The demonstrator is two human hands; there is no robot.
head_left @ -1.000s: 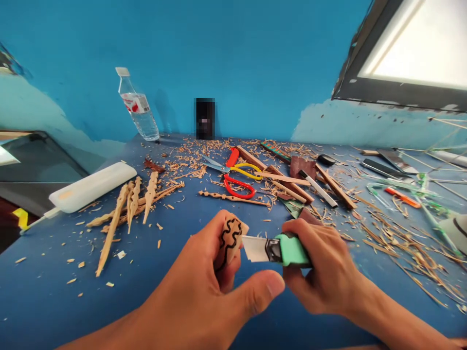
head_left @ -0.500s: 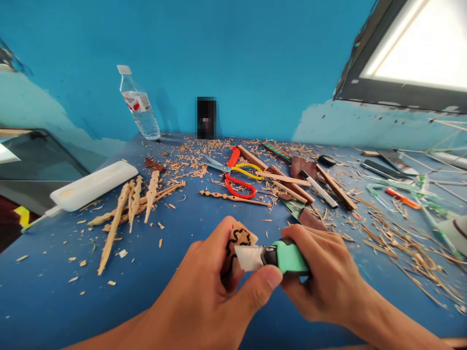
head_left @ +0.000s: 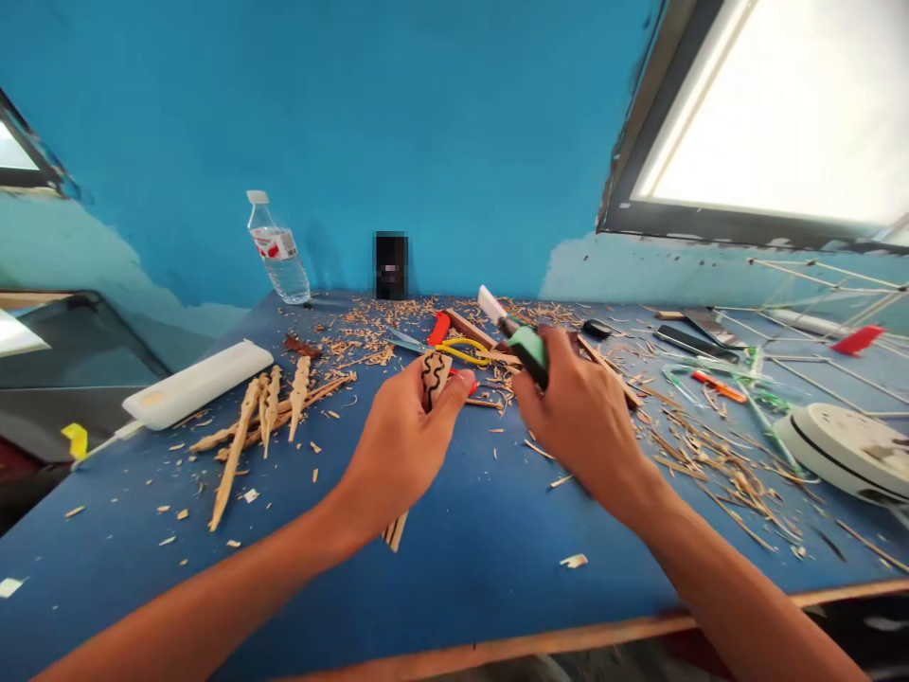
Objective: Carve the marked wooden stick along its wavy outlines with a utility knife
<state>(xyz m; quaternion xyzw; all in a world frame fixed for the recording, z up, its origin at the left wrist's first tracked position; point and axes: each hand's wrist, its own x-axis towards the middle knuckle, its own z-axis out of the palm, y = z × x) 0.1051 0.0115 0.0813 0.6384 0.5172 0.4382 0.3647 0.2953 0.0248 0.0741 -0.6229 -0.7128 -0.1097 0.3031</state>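
Wrapped in my left hand (head_left: 408, 440) is a strip of wood (head_left: 436, 377) marked with wavy black lines. Its top end shows above the fingers and its lower end pokes out beneath the fist. My right hand (head_left: 579, 417) grips a green and black utility knife (head_left: 526, 349), its pale blade end pointing up and to the left. Knife and wood are apart. Just behind my left hand lie scissors (head_left: 469, 352) with one yellow and one red handle, partly covered by the hand.
Carved wooden sticks (head_left: 266, 407) and a white block-like object (head_left: 203, 384) lie at left. A water bottle (head_left: 282, 256) stands by the wall. Shavings (head_left: 731, 474), an orange cutter (head_left: 719, 386) and a round white device (head_left: 845, 450) are at right. The table's front edge (head_left: 568, 642) runs below.
My right hand has drawn the knife away from the wood, up and forward, with the blade now tilted upward. My left hand has moved slightly left and forward with the wood. The view has shifted.
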